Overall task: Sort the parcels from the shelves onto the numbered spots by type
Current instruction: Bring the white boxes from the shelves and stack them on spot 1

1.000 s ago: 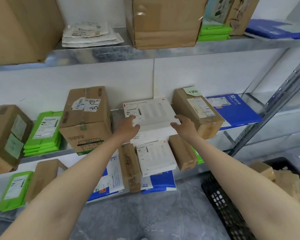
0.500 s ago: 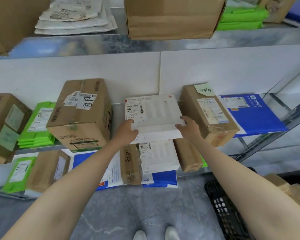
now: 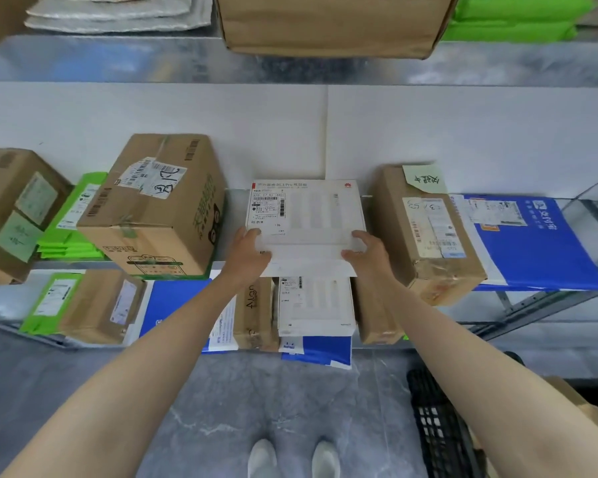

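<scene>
Parcel (image 3: 308, 215) gripped on shelf (image 3: 234, 210), sorting hardly begun.
Your left hand (image 3: 247, 253) and right hand (image 3: 366, 251) clasp its near corners; boxes (image 3: 159, 215) beside them wait.

A parcel storeroom or courier sorting point: galvanised metal shelving (image 3: 118, 60) against a white wall (image 3: 187, 112) carries taped cardboard boxes (image 3: 159, 215) with shipping labels, green mailer bags (image 3: 66, 232) and blue courier envelopes (image 3: 539, 250). A black plastic crate (image 3: 439, 436) stands on the grey marbled floor (image 3: 239, 408).
</scene>
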